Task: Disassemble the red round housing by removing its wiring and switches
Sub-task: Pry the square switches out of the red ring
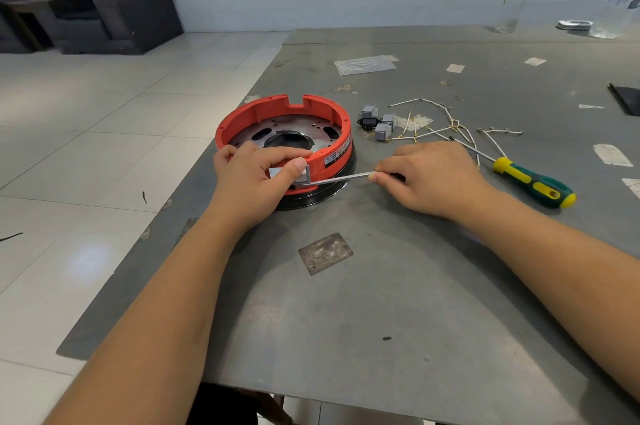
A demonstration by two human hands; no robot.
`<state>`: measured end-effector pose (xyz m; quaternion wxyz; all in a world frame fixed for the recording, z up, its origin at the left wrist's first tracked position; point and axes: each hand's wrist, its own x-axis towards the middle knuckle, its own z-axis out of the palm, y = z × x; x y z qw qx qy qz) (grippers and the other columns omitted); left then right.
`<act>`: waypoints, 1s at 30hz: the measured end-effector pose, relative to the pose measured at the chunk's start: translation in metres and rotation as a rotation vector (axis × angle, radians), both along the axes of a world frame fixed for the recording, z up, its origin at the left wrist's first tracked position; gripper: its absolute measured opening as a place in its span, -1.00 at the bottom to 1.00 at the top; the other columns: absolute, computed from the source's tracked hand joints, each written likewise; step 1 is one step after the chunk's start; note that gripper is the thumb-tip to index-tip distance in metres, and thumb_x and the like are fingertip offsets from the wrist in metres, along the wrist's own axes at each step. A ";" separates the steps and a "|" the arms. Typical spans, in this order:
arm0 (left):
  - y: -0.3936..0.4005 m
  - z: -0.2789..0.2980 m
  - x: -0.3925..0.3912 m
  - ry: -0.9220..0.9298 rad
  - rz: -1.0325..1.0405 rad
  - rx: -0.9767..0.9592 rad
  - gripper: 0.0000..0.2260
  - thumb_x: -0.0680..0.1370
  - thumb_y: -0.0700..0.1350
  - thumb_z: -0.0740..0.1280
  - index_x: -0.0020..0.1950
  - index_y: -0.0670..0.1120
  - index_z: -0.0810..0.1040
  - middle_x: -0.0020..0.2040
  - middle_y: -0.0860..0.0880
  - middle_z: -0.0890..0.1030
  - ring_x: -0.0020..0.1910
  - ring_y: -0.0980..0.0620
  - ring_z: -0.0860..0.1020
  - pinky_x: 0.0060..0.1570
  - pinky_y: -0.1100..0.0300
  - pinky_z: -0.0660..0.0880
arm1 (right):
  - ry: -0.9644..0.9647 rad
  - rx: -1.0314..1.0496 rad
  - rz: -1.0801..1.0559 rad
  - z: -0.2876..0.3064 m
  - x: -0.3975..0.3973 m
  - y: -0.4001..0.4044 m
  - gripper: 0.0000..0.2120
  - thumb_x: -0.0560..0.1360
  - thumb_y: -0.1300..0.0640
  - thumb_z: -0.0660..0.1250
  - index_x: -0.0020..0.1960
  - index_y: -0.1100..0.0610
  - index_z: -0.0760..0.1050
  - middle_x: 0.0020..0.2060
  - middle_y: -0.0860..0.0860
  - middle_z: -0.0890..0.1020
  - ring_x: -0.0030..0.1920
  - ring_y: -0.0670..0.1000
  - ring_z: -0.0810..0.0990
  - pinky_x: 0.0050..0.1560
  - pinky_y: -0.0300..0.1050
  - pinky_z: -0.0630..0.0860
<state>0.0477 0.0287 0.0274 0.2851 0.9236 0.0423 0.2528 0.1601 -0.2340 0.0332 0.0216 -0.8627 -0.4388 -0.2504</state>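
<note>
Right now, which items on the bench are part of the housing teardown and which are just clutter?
In the job:
housing
switch under left hand
metal tool in right hand
removed switches
wires
screwdriver

Lying about:
plastic bag
bottle
tape scraps

Glossy red plastic housing (277, 119) sits on a dull, scuffed metal table (398, 286); right of it, a rubbery-handled screwdriver (533, 182).

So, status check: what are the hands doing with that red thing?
Left hand grips red housing, thumb on grey switch. Right hand pinches thin metal tool, tip at switch. Nothing obstructing.
</note>
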 end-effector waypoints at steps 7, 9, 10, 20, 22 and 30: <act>-0.001 0.001 0.000 0.012 -0.006 -0.002 -0.85 0.64 0.21 0.23 0.07 0.53 0.47 -0.08 0.35 0.44 0.11 0.63 0.17 0.28 0.03 0.08 | 0.064 -0.074 0.000 0.011 0.019 0.007 -0.49 0.59 -0.32 -0.03 0.01 -0.12 0.64 -0.21 -0.08 0.58 -0.11 0.07 0.62 -0.29 -0.12 0.43; -0.002 0.001 0.000 0.002 -0.007 -0.008 -0.85 0.61 0.23 0.20 0.06 0.54 0.46 -0.09 0.36 0.43 0.11 0.65 0.16 0.27 0.03 0.08 | 0.016 -0.058 0.034 0.007 0.019 0.006 -0.52 0.62 -0.29 0.01 0.06 -0.12 0.66 -0.20 -0.08 0.59 -0.12 0.08 0.62 -0.29 -0.11 0.42; -0.002 0.001 -0.001 0.000 -0.007 -0.010 -0.85 0.62 0.23 0.21 0.05 0.54 0.46 -0.09 0.36 0.43 0.11 0.65 0.16 0.27 0.03 0.08 | 0.010 -0.052 0.045 0.007 0.019 0.006 -0.53 0.62 -0.27 0.03 0.07 -0.12 0.67 -0.19 -0.07 0.61 -0.12 0.09 0.63 -0.28 -0.11 0.41; 0.000 0.001 0.001 0.032 0.003 0.008 -0.78 0.68 0.19 0.24 0.04 0.60 0.42 -0.06 0.26 0.47 0.09 0.54 0.19 0.21 0.10 0.05 | -0.019 -0.015 0.097 0.014 0.023 0.009 -0.52 0.64 -0.25 0.07 0.14 -0.06 0.69 -0.13 0.03 0.65 -0.07 0.16 0.62 -0.08 0.04 0.52; 0.000 0.001 0.000 0.021 -0.001 0.008 -0.81 0.67 0.22 0.22 0.04 0.60 0.42 -0.07 0.27 0.46 0.09 0.58 0.17 0.21 0.09 0.06 | -0.061 0.000 0.106 0.014 0.021 0.008 -0.51 0.65 -0.23 0.06 0.15 -0.03 0.69 -0.11 0.04 0.66 -0.08 0.16 0.62 -0.09 0.04 0.49; 0.000 0.000 0.005 0.035 0.011 0.035 -0.80 0.60 0.31 0.10 0.09 0.56 0.48 -0.05 0.32 0.50 0.08 0.27 0.29 0.16 0.15 0.02 | -0.165 0.050 0.095 0.008 0.017 0.002 -0.65 0.67 -0.12 0.18 0.07 0.03 0.69 -0.11 0.06 0.64 -0.13 0.16 0.60 -0.13 0.03 0.43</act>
